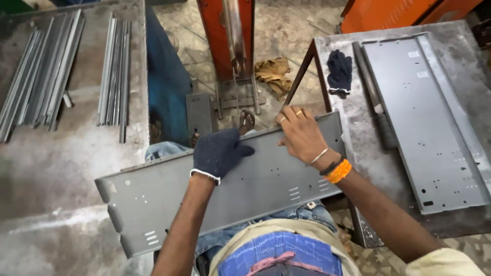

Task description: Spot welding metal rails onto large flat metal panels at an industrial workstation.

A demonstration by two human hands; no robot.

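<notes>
My right hand's fingers curl over the far edge of the grey sheet-metal panel, pinching it. My gloved left hand presses flat on its face, fingers nearly closed around the same edge, so the panel rests steady across my lap. To the right, another panel and a spare glove lie on the tabletop.
</notes>
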